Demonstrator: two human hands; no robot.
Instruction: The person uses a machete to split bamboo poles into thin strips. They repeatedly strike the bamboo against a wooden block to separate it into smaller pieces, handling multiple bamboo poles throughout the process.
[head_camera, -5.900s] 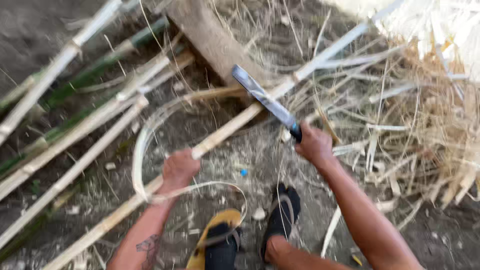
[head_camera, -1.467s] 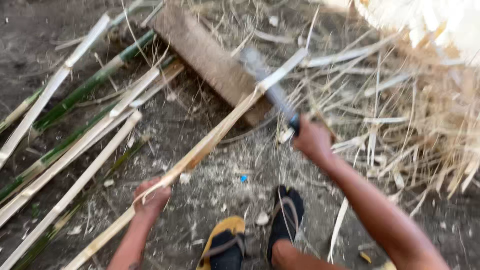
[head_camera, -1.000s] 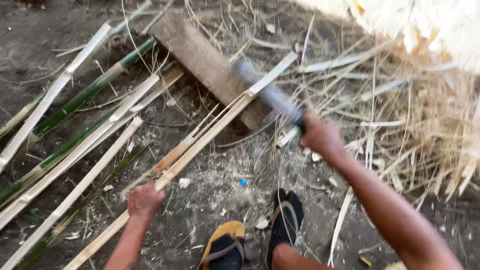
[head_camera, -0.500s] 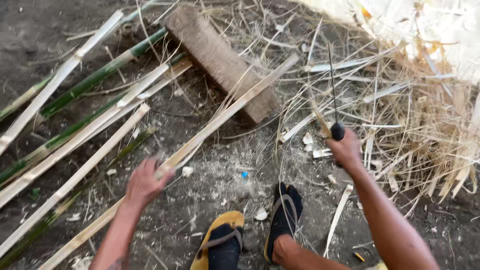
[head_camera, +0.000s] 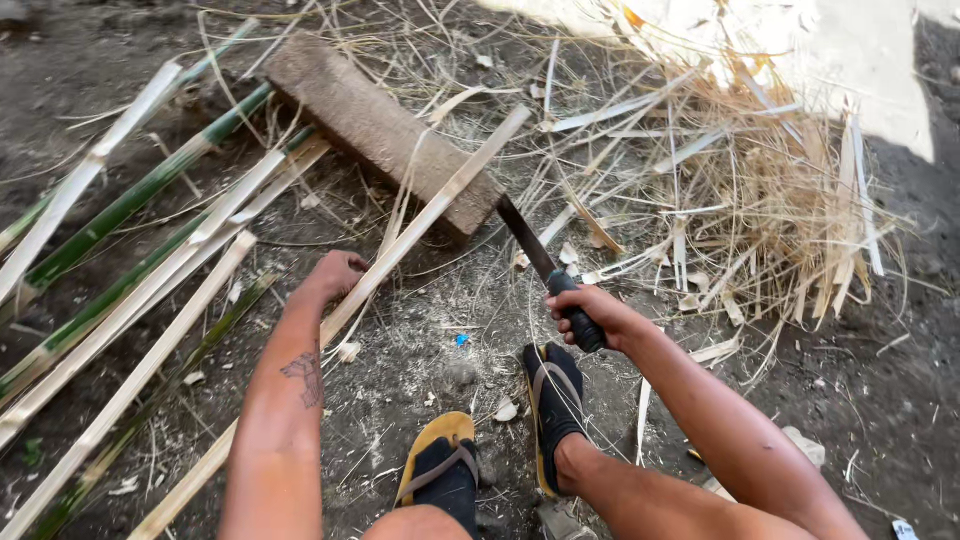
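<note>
Right hand (head_camera: 590, 310) in a tight grip around the machete (head_camera: 545, 270) handle, left hand (head_camera: 335, 275) curled on the bamboo strip (head_camera: 420, 225).

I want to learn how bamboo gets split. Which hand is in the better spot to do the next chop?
Probably the right hand. Its grip is closed on the knife, whose blade reaches toward the wooden block. The left hand has no tool; it rests on the bamboo strip lying across that block.
</note>
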